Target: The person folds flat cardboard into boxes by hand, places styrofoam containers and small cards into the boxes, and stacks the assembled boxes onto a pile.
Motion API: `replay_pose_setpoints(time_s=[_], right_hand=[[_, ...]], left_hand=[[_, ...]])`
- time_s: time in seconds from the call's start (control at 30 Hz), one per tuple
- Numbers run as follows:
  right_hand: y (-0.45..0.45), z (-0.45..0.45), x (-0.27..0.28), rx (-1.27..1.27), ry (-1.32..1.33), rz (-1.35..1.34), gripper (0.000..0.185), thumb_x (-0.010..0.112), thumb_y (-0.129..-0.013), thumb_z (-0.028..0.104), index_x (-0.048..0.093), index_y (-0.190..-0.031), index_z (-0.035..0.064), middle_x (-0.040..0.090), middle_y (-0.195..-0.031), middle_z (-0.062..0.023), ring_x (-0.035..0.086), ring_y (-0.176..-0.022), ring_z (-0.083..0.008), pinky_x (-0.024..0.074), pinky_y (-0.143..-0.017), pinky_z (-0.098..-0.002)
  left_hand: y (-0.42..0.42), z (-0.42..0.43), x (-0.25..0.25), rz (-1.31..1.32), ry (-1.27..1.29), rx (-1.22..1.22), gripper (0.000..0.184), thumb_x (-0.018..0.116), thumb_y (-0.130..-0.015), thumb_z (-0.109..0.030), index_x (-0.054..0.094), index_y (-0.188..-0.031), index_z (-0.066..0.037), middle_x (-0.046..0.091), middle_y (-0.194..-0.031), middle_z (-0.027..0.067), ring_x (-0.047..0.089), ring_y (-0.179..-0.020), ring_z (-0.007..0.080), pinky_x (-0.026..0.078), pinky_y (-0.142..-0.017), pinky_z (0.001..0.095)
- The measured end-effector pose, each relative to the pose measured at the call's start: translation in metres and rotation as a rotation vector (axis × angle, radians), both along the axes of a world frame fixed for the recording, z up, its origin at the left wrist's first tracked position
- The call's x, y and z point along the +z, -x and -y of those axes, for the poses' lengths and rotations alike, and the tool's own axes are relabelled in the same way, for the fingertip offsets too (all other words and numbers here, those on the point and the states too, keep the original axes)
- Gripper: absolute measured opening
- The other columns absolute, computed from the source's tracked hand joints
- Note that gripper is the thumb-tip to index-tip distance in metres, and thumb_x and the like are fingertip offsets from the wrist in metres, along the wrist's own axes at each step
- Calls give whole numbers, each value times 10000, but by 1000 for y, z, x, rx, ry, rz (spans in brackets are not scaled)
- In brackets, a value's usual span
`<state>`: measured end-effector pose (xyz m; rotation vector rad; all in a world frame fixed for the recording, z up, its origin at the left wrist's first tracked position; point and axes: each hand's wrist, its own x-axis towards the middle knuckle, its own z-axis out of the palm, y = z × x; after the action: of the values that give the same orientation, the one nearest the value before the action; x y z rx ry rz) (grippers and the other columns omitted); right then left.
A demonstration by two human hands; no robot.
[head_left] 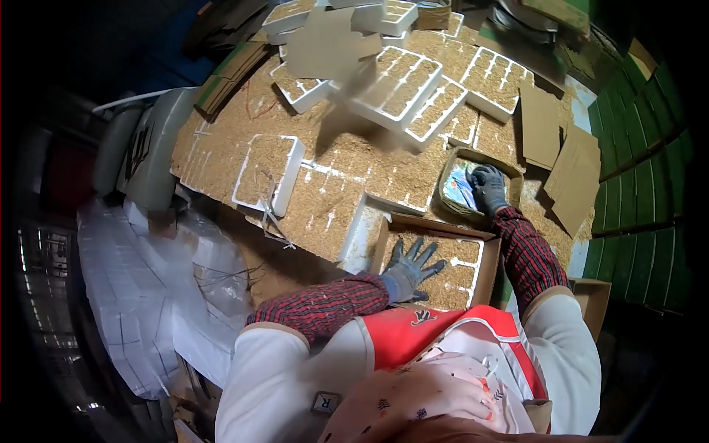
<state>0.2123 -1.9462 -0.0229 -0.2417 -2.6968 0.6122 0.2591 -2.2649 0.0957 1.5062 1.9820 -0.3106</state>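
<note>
My left hand [410, 272], in a grey glove, lies with its fingers spread on the sawdust-like filling of a white foam tray [478, 267]. That tray sits inside an open cardboard box [379, 247] close to my body. My right hand [488, 186], also gloved, reaches into a rectangular container [481, 220] with brownish sides. Its fingers curl down against colourful printed sheets [459, 186] there; whether a sheet is pinched between them is hidden.
Sawdust covers the table [369, 166]. Another foam tray [267, 170] lies to the left; a filled tray [395, 85] and several more stand at the back. Flat cardboard pieces [572, 177] lie right, beside stacked green boxes [639, 192]. Plastic-wrapped white blocks [140, 295] stand left.
</note>
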Motion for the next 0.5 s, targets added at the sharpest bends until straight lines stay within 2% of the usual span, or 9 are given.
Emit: replay_pose_setpoints(time_s=[0.07,0.13,0.17,0.3,0.33,0.4,0.43,0.47,0.5], right_hand=[[-5,13,27,-82,-29,-51,82,655,-803,157,675,-818,79,665,-965,-122,595,-965,-345,457,-868,-437],[2,-1,21,-62,2,-203,103,680,-804,155,691,-859,68,674,-996,-130,603,-992,-343,461,-898,-434],[-6,-1,26,-104,120,-170,124,704,-792,120,697,-897,53,676,-1015,-143,603,-997,-346,460,-916,-428],[-32,14,79,-21,397,-198,123,674,-811,14,692,-933,2,686,-1003,-97,647,-950,-203,506,-833,-310],[-40,16,96,50,422,-176,127,678,-851,48,682,-966,-5,683,-1002,-89,639,-924,-175,507,-823,-299],[-61,48,150,16,739,-134,103,685,-863,66,681,-932,-11,673,-932,-61,625,-847,-121,516,-771,-265],[-72,59,167,47,834,-88,102,680,-873,68,681,-934,-14,675,-940,-55,619,-852,-107,517,-774,-258],[-87,69,182,61,925,-49,103,675,-883,70,681,-936,-18,677,-948,-49,613,-856,-93,518,-777,-251],[-103,87,197,122,774,-86,111,680,-865,60,677,-945,-16,682,-949,-65,630,-839,-119,515,-759,-249]], left_hand=[[-5,-2,-9,-5,11,5,896,560,-858,-610,88,-1552,-296,27,-1613,160,78,-1466,423,153,-1078,693],[-5,-9,-7,-40,24,0,906,562,-851,-619,81,-1551,-303,38,-1612,157,96,-1454,445,185,-1057,700],[-8,-11,-5,-50,23,1,907,563,-850,-621,81,-1551,-305,39,-1611,157,100,-1450,452,191,-1053,701],[-12,-23,-12,-90,47,-26,939,583,-813,-652,105,-1548,-319,33,-1610,161,114,-1437,470,204,-1041,697],[-12,-23,-11,-89,61,-39,944,587,-807,-658,110,-1548,-321,30,-1610,162,113,-1437,470,204,-1042,694],[-8,-19,-13,-61,-23,-39,947,646,-787,-600,142,-1542,-327,58,-1593,196,126,-1426,487,172,-1049,713],[-2,-17,-19,-59,-29,-83,955,674,-792,-556,138,-1545,-318,75,-1606,174,162,-1435,462,211,-1045,692],[8,-10,-11,74,-102,-35,890,687,-804,-479,218,-1531,-272,153,-1582,188,209,-1417,464,265,-1074,621],[19,1,-18,170,-349,14,745,661,-849,-405,326,-1487,-214,269,-1524,217,349,-1354,433,385,-1051,499]])
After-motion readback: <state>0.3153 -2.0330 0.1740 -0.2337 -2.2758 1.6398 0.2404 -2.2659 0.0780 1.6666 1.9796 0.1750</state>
